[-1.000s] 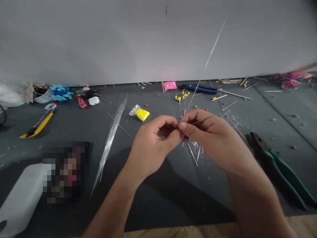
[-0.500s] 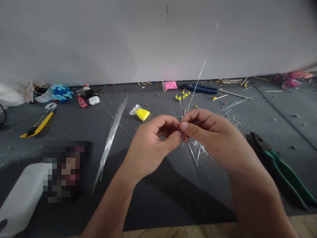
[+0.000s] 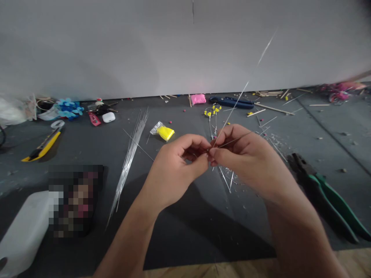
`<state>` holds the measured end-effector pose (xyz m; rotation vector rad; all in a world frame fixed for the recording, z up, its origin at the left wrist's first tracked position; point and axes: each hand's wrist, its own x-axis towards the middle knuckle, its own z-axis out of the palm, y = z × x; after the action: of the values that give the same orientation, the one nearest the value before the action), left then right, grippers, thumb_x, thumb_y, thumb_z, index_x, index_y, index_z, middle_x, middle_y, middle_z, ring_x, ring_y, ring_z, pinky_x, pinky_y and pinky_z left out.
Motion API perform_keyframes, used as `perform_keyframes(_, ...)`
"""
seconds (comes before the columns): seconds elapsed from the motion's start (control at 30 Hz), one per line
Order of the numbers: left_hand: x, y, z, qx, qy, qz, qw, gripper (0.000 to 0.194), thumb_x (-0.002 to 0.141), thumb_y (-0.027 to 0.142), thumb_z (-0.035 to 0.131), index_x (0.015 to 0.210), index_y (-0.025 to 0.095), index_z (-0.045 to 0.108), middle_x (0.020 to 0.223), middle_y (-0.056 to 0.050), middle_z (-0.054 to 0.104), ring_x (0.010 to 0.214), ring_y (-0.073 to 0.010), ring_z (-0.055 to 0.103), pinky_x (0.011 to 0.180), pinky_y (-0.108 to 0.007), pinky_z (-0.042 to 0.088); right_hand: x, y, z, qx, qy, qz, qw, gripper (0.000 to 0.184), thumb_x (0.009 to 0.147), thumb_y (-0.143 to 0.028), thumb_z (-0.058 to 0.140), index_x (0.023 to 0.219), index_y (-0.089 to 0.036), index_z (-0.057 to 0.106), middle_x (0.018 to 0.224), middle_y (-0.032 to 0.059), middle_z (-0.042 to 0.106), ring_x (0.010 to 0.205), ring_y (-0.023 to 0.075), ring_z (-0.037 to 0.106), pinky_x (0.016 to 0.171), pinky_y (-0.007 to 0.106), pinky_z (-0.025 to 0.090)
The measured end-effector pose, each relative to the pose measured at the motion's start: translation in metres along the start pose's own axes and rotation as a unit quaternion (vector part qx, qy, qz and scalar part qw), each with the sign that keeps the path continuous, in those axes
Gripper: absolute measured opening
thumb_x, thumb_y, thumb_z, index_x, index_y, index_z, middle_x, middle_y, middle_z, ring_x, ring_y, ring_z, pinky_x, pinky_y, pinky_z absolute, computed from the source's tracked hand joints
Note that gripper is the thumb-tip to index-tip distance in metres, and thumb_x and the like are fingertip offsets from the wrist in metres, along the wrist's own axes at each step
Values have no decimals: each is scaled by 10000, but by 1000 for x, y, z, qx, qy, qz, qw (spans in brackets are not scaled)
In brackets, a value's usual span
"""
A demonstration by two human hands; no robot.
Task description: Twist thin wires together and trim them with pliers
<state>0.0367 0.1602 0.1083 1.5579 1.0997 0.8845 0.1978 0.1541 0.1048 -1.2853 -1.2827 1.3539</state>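
Overhead, thin silvery wire [image 3: 242,90], straight, slanting up-right.

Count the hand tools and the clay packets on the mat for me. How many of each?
Pliers: 1, green-handled pliers
Knives: 1, yellow utility knife
Clay packets: 2, yellow clay packet and pink clay packet
Total: 4

One head-worn camera looks forward and down, close over the dark mat [image 3: 87,154].
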Motion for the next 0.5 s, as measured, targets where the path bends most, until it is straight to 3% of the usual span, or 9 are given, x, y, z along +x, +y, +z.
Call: perform_keyframes(0.5, -3, -2, 2, -8, 28, 20, 999, 68, 800, 143, 614, 816, 208, 617, 740, 34, 597, 670, -80, 546, 573, -166, 445, -2, -3, 6, 44, 5, -20, 999, 138, 784, -121, 593, 823, -223, 510, 676, -44, 539, 599, 102, 491, 523, 253, 358)
